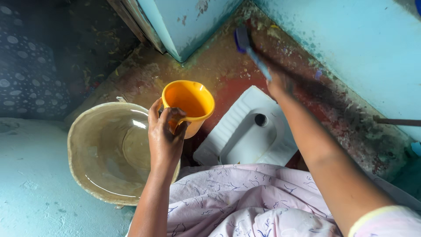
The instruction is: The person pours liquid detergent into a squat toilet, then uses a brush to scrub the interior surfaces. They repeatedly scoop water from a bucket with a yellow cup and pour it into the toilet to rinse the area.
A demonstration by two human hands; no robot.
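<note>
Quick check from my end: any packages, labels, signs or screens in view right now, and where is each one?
None in view: no package, label, sign or screen shows.
What is there instead:
Orange plastic mug, held by the left hand above the tan round bucket.
Blue-handled brush, held by the right hand at the floor corner beyond the white squat toilet pan.
</note>
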